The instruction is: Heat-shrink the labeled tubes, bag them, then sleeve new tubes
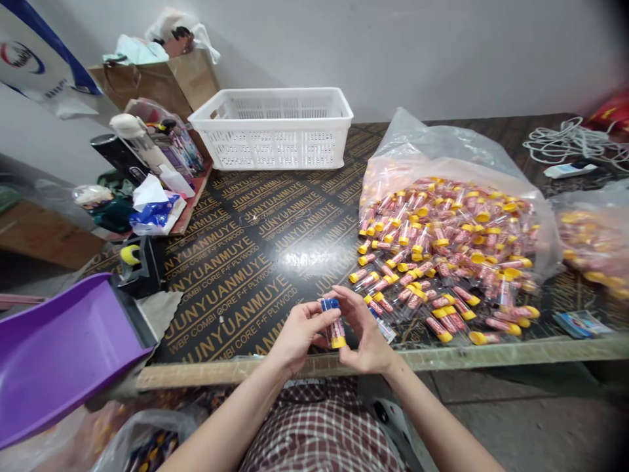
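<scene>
Near the front edge of the table, my left hand pinches a small clear plastic tube between thumb and fingers. The tube stands nearly upright, with a blue end on top, a yellow cap at the bottom and a red-and-white printed piece inside. My right hand curls around its other side, fingertips at the blue end and thumb beside the yellow cap. Just right of my hands lies a large heap of similar yellow-capped tubes, spilling from a clear plastic bag. Whether those tubes have blue ends cannot be made out.
A white plastic basket stands at the back. A purple dustpan, a tape dispenser and a tissue pack are on the left. At right are another bag of tubes, a white cable and small packets.
</scene>
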Available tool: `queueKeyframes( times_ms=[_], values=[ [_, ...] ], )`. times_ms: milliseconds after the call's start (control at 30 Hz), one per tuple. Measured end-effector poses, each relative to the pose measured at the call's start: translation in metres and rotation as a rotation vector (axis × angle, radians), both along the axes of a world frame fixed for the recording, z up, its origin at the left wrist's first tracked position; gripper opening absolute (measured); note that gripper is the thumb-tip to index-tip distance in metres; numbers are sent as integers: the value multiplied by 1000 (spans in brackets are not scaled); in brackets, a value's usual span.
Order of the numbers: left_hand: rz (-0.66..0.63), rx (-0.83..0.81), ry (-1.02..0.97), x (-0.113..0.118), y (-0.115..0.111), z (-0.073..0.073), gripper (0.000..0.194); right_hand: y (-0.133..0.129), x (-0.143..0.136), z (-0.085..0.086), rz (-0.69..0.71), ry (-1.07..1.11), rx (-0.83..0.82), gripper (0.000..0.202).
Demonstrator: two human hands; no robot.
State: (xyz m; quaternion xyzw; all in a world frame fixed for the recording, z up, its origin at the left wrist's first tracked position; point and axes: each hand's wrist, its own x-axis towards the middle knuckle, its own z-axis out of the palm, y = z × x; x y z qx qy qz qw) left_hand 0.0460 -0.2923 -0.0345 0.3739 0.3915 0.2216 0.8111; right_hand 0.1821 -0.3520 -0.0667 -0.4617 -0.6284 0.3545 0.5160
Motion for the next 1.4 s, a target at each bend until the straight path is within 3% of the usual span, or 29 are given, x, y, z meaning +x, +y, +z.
queueKeyframes(
  times_ms=[967, 1400],
  values=[
    [22, -36, -34, 4, 1, 1, 40, 6, -3, -2, -18, 174, 66, 89],
    [42, -32, -25, 6, 3, 0, 35, 12, -1, 4, 12, 157, 56, 78]
  ],
)
